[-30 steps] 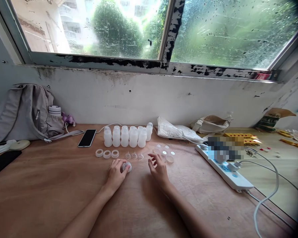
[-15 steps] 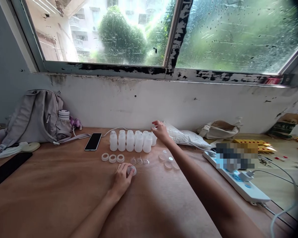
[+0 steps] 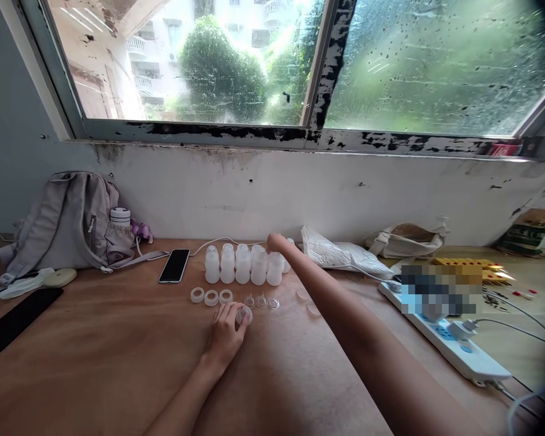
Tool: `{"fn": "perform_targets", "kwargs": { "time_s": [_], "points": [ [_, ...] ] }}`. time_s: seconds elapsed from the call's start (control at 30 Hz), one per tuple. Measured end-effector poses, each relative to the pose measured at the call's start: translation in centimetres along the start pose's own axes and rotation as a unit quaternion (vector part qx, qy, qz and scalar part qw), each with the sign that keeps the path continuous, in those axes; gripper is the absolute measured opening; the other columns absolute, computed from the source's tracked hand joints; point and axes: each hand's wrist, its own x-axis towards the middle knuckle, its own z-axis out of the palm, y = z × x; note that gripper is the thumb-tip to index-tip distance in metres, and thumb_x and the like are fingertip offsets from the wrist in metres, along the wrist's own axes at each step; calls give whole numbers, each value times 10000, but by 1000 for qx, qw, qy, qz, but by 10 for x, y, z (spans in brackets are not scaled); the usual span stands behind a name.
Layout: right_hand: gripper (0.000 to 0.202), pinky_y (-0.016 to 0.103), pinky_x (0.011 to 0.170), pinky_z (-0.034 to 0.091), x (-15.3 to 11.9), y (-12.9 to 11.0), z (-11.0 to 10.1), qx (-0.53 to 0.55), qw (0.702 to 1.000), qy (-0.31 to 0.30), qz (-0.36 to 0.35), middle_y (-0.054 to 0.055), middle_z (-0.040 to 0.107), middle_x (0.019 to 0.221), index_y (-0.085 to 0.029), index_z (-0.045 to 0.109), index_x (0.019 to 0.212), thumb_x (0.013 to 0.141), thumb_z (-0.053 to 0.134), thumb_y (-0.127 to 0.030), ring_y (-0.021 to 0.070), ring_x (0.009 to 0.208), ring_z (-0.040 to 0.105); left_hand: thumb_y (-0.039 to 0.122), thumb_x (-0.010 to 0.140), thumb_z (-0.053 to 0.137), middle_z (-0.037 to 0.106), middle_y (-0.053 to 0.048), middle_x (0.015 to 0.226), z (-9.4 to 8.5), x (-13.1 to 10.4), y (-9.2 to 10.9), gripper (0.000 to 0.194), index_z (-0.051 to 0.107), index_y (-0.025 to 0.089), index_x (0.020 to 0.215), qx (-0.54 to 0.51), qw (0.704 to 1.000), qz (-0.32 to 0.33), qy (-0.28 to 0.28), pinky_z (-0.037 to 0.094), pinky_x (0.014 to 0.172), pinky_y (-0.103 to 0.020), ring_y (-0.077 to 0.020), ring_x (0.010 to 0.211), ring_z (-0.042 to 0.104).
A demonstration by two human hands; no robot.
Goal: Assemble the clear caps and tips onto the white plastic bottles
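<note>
On the tabletop, my left hand [image 3: 227, 330] has its fingers closed round a small round translucent piece [image 3: 244, 315], perhaps part of a bottle. My right hand [image 3: 277, 243] reaches to the back row of small frosted white bottles [image 3: 243, 264]; its fingers point down behind them and are hidden. In front of the bottles lie three white screw rings [image 3: 211, 297]. To their right are three clear silicone nipples [image 3: 261, 301]. Clear round caps [image 3: 313, 309] lie farther right, partly covered by my right forearm.
A phone [image 3: 174, 266] with a cable lies left of the bottles, near a grey backpack [image 3: 68, 224]. A white plastic bag [image 3: 340, 251] rests by the wall. On the right stands a power strip [image 3: 463, 348] with plugs and cords.
My right hand has come down and slightly left, from above the right end of the bottles to in among the back ones. My left hand keeps its hold; the view has shifted slightly.
</note>
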Motion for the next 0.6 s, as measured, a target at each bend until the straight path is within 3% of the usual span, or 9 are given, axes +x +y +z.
{"fn": "perform_targets", "kwargs": {
  "time_s": [0.2,0.3,0.4,0.43,0.5,0.53,0.6],
  "points": [
    [260,346,727,471,-15,-7,-19,9,999,37,-15,86,567,1006,-135,550,1019,790,563,-258,193,868,562,272,814,453,594,-49,929,1,0,0,173,549,198,937,-7,1000,5,9,418,780,-354,-203,873,528],
    [284,323,708,446,-31,-9,-43,28,993,114,-33,104,587,935,-142,577,986,711,612,-203,234,881,553,285,825,434,590,-56,940,0,0,2,183,544,198,942,-38,999,-3,13,410,794,-359,-207,893,521],
    [362,339,785,405,-59,-10,-61,47,973,220,-53,117,529,1066,-171,458,1152,801,462,-256,241,1022,474,290,833,416,582,-61,946,-4,-1,7,184,539,200,936,-83,996,-18,21,402,808,-354,-208,914,517],
    [374,340,795,400,-72,-9,-62,58,962,260,-66,114,513,1088,-180,429,1176,816,427,-283,234,1025,468,294,834,413,579,-61,950,-5,-1,9,181,537,202,928,-99,994,-26,25,397,815,-352,-209,923,515],
    [374,347,752,419,-100,-8,-58,136,899,391,-147,104,547,1010,-178,452,1144,796,452,-317,228,925,513,314,834,413,575,-62,961,-7,-1,12,184,532,204,921,-131,989,-58,32,390,817,-346,-211,927,518],
    [379,345,727,431,-114,-6,-51,173,875,414,-179,94,559,972,-181,452,1134,784,472,-327,217,865,531,328,835,410,576,-61,962,-8,-1,13,192,526,206,926,-151,985,-83,32,393,805,-339,-209,911,526],
    [383,325,672,454,-142,0,-28,232,856,403,-225,79,572,926,-188,446,1120,769,502,-333,194,786,548,361,840,391,585,-56,951,-9,-1,14,218,512,210,943,-201,969,-138,29,406,760,-319,-200,856,548]
  ]
}}
